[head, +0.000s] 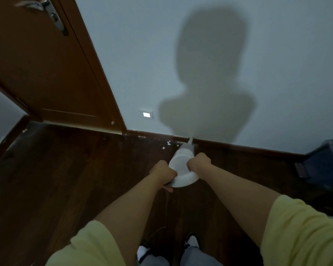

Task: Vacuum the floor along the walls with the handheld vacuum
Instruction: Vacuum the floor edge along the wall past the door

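With both hands (181, 167) clenched on the handheld vacuum (182, 164), keep its nozzle (190, 141) low against the baseboard (238, 145), sweeping toward the white scraps (166, 145).

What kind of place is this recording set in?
Probably a room or hallway in a home: brown wooden door with metal lever handle, dark wooden plank floor and skirting board, plain pale wall.

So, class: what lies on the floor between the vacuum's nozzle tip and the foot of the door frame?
In the head view, small white scraps lie by the skirting board, left of the vacuum; the rest looks bare.
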`<state>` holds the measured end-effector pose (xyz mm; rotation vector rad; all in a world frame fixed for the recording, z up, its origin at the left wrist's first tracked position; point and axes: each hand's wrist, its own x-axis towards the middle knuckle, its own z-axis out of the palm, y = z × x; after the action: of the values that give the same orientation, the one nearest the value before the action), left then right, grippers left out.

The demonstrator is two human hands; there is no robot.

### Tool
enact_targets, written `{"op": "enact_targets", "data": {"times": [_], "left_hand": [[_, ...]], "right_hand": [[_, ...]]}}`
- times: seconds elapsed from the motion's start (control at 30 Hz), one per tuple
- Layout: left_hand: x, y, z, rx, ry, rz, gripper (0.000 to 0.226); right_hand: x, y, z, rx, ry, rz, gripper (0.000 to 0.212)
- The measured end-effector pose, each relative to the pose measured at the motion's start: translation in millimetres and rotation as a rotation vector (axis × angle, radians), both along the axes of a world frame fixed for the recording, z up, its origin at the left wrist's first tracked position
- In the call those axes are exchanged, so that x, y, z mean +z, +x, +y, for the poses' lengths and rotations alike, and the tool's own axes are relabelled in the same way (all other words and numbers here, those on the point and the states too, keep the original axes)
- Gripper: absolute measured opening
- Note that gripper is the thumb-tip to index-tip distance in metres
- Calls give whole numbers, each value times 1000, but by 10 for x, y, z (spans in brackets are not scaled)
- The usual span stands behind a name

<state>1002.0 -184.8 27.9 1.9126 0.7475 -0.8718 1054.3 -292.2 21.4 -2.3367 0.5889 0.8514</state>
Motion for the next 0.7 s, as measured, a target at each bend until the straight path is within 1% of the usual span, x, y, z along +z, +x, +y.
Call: {"op": "enact_targets", "data": {"times": [0.4,0.7], "left_hand": [[-76,-52,548,-25,18,-29,39],[-123,-156,759,-23,33,-35,40]], "right_hand": [[-31,-111,513,-33,57,-16,41],[-65,-188,731,-11,65,-18,41]]}}
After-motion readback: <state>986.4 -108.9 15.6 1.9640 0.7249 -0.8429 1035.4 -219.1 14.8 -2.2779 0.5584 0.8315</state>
